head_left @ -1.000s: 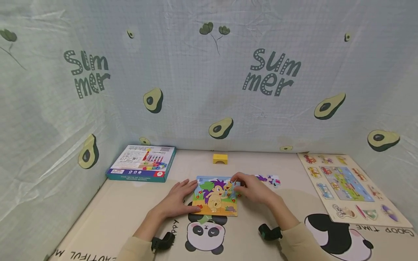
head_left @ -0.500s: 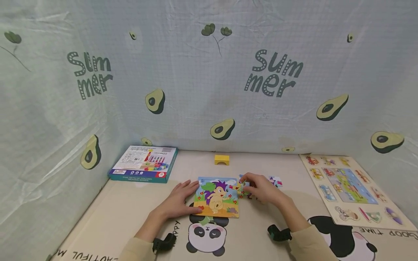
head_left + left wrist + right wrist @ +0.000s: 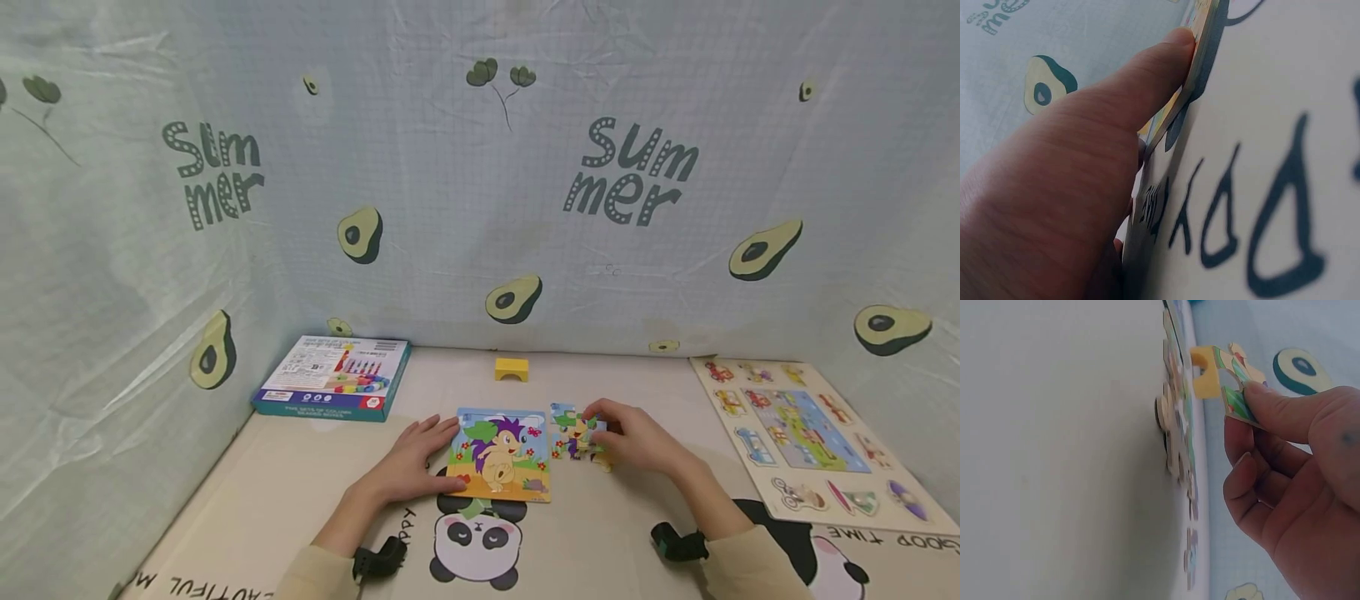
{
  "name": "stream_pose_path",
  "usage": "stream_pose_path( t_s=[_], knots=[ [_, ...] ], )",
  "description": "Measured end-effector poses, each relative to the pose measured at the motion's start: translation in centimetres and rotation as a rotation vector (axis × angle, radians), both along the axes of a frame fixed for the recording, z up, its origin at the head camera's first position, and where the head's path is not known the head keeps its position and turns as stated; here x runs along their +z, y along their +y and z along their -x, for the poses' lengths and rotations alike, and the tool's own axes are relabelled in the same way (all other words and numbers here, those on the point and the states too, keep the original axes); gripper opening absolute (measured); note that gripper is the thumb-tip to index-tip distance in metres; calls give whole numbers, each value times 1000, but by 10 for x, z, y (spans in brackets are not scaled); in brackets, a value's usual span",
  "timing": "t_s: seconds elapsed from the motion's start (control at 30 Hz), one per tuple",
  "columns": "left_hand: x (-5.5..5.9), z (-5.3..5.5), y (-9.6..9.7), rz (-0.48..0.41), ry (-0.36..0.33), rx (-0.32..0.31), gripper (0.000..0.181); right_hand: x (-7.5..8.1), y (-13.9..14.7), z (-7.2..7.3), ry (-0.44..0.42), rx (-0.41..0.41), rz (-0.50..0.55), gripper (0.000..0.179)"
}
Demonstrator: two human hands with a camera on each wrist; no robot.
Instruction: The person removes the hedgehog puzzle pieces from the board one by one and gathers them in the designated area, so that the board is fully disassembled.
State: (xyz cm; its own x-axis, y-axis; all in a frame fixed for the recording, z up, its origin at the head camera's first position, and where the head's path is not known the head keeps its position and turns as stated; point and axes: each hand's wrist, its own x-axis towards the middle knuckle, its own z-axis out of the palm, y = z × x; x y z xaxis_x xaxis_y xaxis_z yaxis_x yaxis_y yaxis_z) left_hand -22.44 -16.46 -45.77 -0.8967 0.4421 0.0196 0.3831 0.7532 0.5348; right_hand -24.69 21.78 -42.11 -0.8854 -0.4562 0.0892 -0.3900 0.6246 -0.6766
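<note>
A hedgehog picture board [image 3: 498, 454] lies flat on the table in the head view. My left hand [image 3: 405, 467] rests at its left side, fingers spread along the edge. The left thumb [image 3: 1175, 53] lies on the board's rim in the left wrist view. Just right of the board are loose jigsaw pieces [image 3: 564, 442], some overlapping. Over their right side is my right hand [image 3: 637, 437]. It pinches a jigsaw piece [image 3: 1236, 405] with green on it between thumb and fingers, raised off the table in the right wrist view. My hand partly covers the pieces behind.
A yellow arch block [image 3: 512, 370] stands near the back wall. At the back left lies a boxed bead set [image 3: 330, 379]. A wooden peg puzzle board [image 3: 813, 450] lies at the right. Printed cloth covers the table and the walls.
My right hand has moved right, from the picture board's upper right corner to beyond its right side, uncovering loose jigsaw pieces there. The left hand stays at the board's left edge.
</note>
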Motion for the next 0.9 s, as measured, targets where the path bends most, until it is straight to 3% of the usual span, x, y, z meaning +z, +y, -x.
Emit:
stream_pose_path(
  t_s=[0.53,0.9],
  knots=[
    [-1,-1,2,1,-6,-4,95,-8,49,-7,19,-22,-15,19],
    [0,0,0,10,-16,14,95,-8,67,-8,-15,-31,-63,18]
  ],
)
